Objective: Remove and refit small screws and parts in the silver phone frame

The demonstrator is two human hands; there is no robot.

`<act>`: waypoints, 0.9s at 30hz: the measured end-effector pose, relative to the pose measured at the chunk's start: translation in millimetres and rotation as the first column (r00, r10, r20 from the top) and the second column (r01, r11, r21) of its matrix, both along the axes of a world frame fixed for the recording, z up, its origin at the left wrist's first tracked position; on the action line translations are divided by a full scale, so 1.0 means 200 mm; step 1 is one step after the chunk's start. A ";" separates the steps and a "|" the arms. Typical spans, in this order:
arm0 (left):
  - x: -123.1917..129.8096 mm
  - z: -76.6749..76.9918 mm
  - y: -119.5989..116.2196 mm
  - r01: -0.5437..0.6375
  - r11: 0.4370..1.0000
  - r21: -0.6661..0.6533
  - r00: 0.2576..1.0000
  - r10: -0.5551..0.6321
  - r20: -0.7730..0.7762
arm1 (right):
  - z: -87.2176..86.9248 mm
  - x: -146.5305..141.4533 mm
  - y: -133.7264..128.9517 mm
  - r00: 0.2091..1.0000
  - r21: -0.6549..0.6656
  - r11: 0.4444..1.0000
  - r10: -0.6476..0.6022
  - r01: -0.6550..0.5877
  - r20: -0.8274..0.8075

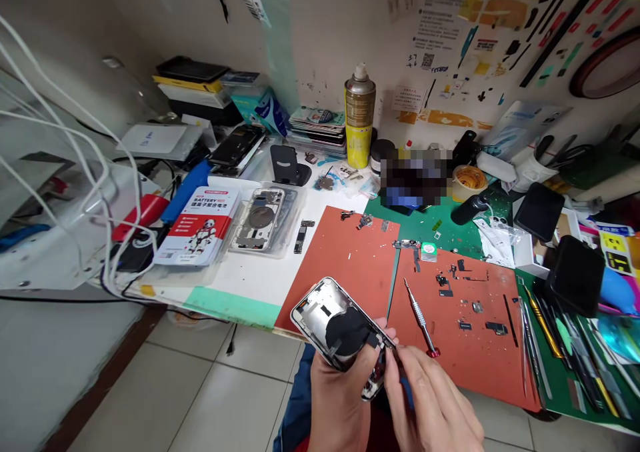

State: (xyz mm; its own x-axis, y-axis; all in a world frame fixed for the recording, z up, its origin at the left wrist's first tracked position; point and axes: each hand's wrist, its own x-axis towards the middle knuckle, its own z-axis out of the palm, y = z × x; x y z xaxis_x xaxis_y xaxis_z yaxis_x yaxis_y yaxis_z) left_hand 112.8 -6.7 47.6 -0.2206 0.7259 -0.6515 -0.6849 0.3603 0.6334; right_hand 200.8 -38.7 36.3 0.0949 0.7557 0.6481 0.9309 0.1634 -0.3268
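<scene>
My left hand (340, 389) is wrapped round an opened phone housing (313, 315), its thumb lying across the inside. The housing is tilted over the table's front edge. Its silver inner shell shows at the upper end, with a round black pad (345, 332) in the middle. My right hand (433, 399) has its fingers closed against the lower right rim of the housing. Whatever small part may be between those fingertips is hidden. A precision screwdriver (421, 317) lies on the red-brown mat (345, 259), just beyond my right hand.
Small phone parts (445, 282) lie scattered on the mat. Tweezers and pry tools (570, 345) line the right side. On the left are a battery box (199, 225), another phone housing (260, 220) and white cables (107, 172). A yellow spray can (359, 122) stands behind.
</scene>
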 end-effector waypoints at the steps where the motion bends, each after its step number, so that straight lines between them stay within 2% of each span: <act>1: 0.00 0.00 0.00 -0.007 1.000 0.003 1.000 0.007 -0.006 | 0.00 0.00 0.01 1.000 0.004 1.000 -0.003 0.003 0.003; 8: 0.00 -0.04 -0.01 0.062 0.998 0.017 0.991 -0.059 -0.124 | 0.04 0.02 0.02 0.997 -0.016 0.999 0.035 -0.034 0.065; 13: 0.00 -0.02 -0.02 0.062 0.998 0.000 0.990 -0.061 -0.126 | 0.03 0.06 0.01 0.984 0.015 0.992 0.121 -0.124 0.133; 20: -0.02 0.00 -0.02 0.107 0.994 -0.005 0.980 -0.107 -0.170 | 0.02 0.05 0.02 0.979 0.051 0.991 0.114 -0.124 0.168; 24: 0.01 0.02 -0.02 0.056 0.998 -0.010 0.987 -0.056 -0.153 | 0.02 0.02 0.03 0.988 0.097 0.991 0.080 -0.093 0.134; 27: 0.03 0.04 -0.02 0.028 1.000 -0.012 0.991 -0.030 -0.134 | 0.02 0.01 0.03 0.988 0.082 0.992 0.081 -0.092 0.134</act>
